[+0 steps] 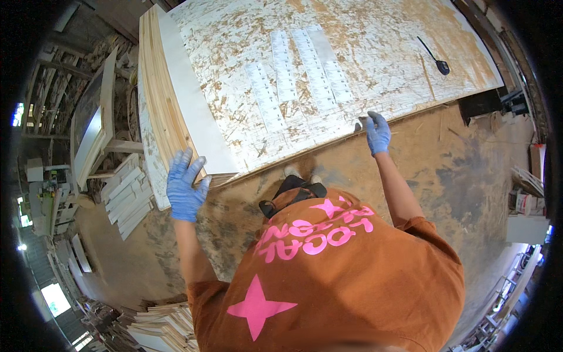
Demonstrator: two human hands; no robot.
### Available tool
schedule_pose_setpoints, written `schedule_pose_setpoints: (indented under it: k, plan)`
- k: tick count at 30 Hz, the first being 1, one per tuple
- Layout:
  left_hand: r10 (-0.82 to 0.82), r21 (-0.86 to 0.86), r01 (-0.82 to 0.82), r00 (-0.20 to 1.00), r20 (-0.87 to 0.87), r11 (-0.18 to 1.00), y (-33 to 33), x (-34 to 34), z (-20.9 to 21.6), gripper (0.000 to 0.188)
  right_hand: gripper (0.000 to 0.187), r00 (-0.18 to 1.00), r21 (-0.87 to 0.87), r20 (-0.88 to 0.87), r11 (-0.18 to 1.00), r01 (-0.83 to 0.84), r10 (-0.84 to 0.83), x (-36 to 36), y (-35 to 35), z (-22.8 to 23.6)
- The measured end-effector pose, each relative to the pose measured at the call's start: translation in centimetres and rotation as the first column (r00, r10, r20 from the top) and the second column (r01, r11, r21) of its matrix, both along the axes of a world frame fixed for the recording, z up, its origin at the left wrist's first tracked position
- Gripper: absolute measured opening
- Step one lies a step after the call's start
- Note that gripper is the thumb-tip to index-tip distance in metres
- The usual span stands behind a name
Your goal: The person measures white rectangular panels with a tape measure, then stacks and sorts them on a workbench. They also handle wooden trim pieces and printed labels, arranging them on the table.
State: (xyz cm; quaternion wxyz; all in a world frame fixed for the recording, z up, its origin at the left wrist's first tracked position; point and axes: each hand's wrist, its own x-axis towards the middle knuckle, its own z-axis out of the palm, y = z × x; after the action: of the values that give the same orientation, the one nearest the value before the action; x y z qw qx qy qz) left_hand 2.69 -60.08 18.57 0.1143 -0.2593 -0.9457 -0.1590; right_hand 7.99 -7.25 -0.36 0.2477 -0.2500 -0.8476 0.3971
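My left hand (187, 186), in a blue glove, lies with spread fingers at the near end of a stack of pale wooden strips (158, 88) on the table's left side. A long white panel (190, 82) lies alongside the strips. My right hand (378, 135), gloved in blue too, is at the table's near edge with its fingers apart. Beside its dark-tipped fingers is a small dark thing (358, 126), whose kind I cannot make out. Several printed label strips (314, 67) lie in rows on the scuffed white tabletop (229, 53).
A black device with a thin antenna-like rod (443, 67) lies at the tabletop's right. White-faced boards (126, 196) are piled on the floor at left, near a leaning panel (97, 126). More wooden pieces (164, 328) lie at lower left. The brown floor (469, 158) is stained.
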Motion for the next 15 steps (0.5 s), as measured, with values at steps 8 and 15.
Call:
schedule_pose_setpoints:
  k: [8,15]
  plan:
    - [0.053,-0.054,-0.049,0.996,0.078,0.997,1.2,0.3,2.6,0.048,0.044,0.945,0.203,0.322,0.979,-0.012,-0.055,-5.5,0.3,1.0]
    - [0.013,0.537,-0.109,0.984,0.178,0.837,4.5,1.4,3.9,0.043,0.053,0.946,0.200,0.320,0.971,-0.129,0.059,-11.1,-0.4,0.0]
